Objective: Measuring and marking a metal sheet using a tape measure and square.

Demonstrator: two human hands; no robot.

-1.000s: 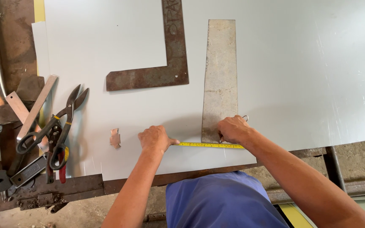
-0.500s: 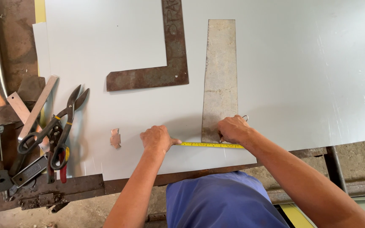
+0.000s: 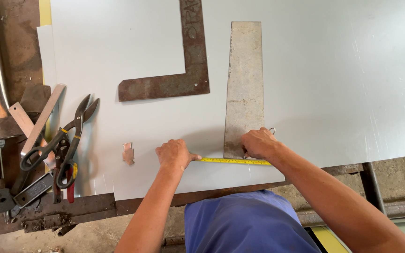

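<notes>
A yellow tape measure is lying stretched flat across the near part of a pale metal sheet, just below the foot of a worn straight metal bar. The left hand is pinning the tape's free end down with curled fingers, while the right hand is clenching over the other end, also resting against the bar's lower corner. The measuring looks to be underway: the tape is laid out, but no mark is showing on the sheet along it, so marking and any cutting seem still to be done. Farther up, a rusty L-shaped square is lying on the sheet. A small metal scrap is sitting left of the hands, and tin snips are lying untouched at the sheet's left edge.
</notes>
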